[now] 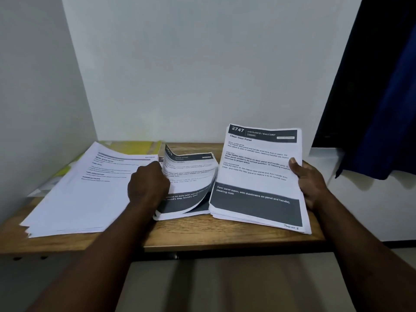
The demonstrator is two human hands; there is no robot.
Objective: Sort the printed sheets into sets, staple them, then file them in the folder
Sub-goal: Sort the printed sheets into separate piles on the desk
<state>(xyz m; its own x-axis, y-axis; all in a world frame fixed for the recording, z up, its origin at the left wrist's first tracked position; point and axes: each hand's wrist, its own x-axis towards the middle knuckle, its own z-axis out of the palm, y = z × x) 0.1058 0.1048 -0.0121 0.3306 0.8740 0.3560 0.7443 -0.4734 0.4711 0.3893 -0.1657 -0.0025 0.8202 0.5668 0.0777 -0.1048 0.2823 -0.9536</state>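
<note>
Our left grip (148, 184) pinches a curled sheet (191, 174) on the middle stack (186, 215), our right grip (311, 183) holds the right stack (258, 176) on the desk (225, 238); we judge sorting in hand, placing that sheet next.

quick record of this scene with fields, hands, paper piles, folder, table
left grip: curled round the lifted top sheets of the middle pile
right grip: holds the right stack by its right edge, thumb on top
top sheet heading: 2747, Clean Door Panel
left pile: lies on the table, partly over the yellow folder
table: wooden, against a white wall
</note>
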